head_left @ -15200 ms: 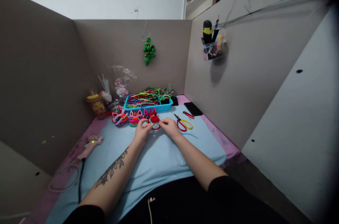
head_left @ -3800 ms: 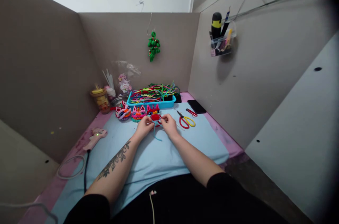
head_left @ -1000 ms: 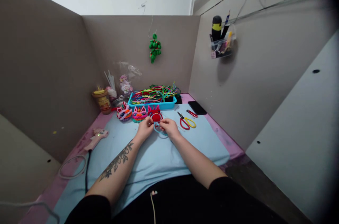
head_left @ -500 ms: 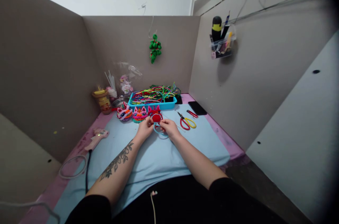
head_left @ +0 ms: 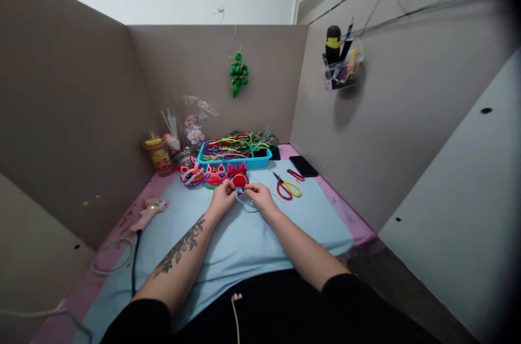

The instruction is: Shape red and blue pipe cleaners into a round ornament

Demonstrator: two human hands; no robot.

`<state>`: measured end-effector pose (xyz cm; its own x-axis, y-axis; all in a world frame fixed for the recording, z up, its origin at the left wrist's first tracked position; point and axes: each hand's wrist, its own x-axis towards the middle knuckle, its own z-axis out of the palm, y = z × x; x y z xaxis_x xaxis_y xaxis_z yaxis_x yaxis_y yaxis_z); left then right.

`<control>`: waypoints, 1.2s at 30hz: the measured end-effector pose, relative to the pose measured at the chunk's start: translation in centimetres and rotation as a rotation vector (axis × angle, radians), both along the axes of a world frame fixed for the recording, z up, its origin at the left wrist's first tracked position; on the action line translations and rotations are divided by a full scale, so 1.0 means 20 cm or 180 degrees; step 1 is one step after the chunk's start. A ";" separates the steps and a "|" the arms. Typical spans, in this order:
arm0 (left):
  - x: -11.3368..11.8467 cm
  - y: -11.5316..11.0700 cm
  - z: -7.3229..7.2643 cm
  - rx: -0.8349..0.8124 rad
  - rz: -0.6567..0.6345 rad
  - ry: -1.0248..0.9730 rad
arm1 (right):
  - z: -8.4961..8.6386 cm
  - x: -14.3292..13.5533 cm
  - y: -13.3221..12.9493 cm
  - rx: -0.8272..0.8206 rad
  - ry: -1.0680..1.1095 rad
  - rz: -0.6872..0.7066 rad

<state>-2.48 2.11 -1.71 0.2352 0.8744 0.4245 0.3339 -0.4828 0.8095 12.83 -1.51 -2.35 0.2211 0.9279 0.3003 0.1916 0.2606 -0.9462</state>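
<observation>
My left hand and my right hand are both closed, fingertips pinching a light blue pipe cleaner whose loose part curves below them. Just beyond the fingertips is a red horned figure with a round red front ringed in pale blue. The fingers overlap its lower edge, so whether they also touch it is unclear. To its left sit two similar fuzzy animal heads, a pink and orange one and a pink, white and blue one.
Behind the heads is a blue tray of colourful pipe cleaners. Scissors, a red cutter and a phone lie at right. A pink glue gun with its cord and a drink cup are at left. Partition walls enclose the table.
My fingertips have come slightly closer together under the red figure, and the blue pipe cleaner's loop has shifted a little. Everything else stays where it was.
</observation>
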 end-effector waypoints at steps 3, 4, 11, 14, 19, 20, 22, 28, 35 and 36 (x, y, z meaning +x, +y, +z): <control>0.00 0.00 0.00 0.0037 0.0205 0.0011 | 0.02 -0.02 -0.05 0.0510 -0.0924 -0.0342; 0.00 0.00 0.01 0.0037 0.0236 0.0007 | 0.03 -0.03 -0.07 0.0564 -0.1180 -0.0289; 0.00 -0.01 0.02 -0.0056 0.0275 -0.0033 | 0.04 -0.05 -0.11 0.0462 -0.1904 0.0102; 0.00 0.00 0.01 -0.0085 0.0299 -0.0044 | 0.03 -0.03 -0.09 0.0572 -0.1927 0.0207; -0.01 0.01 0.01 -0.0011 0.0436 0.0014 | 0.06 0.00 -0.09 0.0624 -0.2279 0.0422; -0.02 0.02 0.01 -0.0017 0.0457 0.0027 | 0.07 0.01 -0.10 0.0602 -0.2352 0.0459; -0.02 0.01 0.02 -0.0041 0.0462 0.0024 | 0.08 0.03 -0.10 0.0527 -0.2479 0.0473; -0.02 0.00 0.04 -0.0099 0.0460 -0.0065 | 0.11 0.10 -0.11 -0.0090 -0.2988 0.0102; -0.01 0.01 0.02 -0.0176 0.0277 -0.0066 | 0.09 0.14 -0.08 -0.0534 -0.3219 -0.0266; -0.01 0.01 0.02 -0.0166 0.0271 -0.0036 | 0.09 0.13 -0.09 -0.0522 -0.3180 -0.0265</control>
<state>-2.73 2.26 -1.37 0.1546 0.9120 0.3801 0.3626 -0.4102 0.8368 15.43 -3.25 -0.50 0.0045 0.9673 0.2536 0.9261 0.0916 -0.3659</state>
